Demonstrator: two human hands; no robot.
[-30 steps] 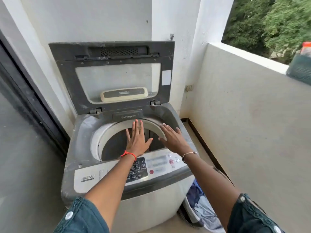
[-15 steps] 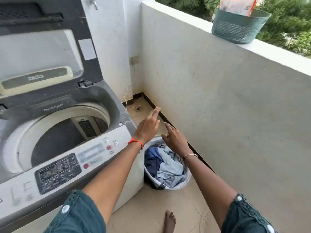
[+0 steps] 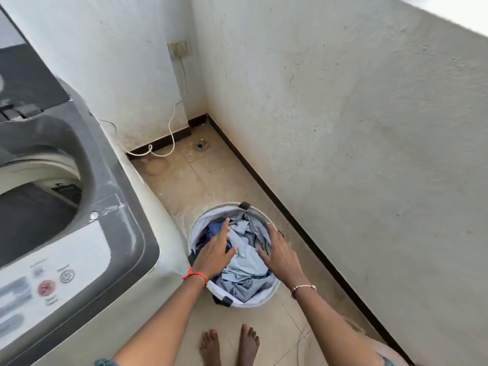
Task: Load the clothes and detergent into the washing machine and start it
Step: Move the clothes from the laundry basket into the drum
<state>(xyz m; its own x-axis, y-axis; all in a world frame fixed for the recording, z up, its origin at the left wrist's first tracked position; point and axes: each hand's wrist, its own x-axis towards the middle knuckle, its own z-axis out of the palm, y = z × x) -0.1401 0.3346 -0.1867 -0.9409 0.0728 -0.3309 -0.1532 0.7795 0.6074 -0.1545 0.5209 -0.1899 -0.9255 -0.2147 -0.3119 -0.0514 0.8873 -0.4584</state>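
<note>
Head view: washing machine [image 3: 124, 233], then laundry basket [image 3: 257, 301] on the floor.
Machine stands open at left, ready for loading; left hand [image 3: 215, 253] and right hand [image 3: 281, 256], fingers straight and spread, palms down, bracket the blue clothes [image 3: 245, 257] heaped in the basket, apparently to scoop a large bundle; nothing is gripped yet.

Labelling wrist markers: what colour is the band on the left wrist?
Red; the thread band shows best in the head view.
</note>
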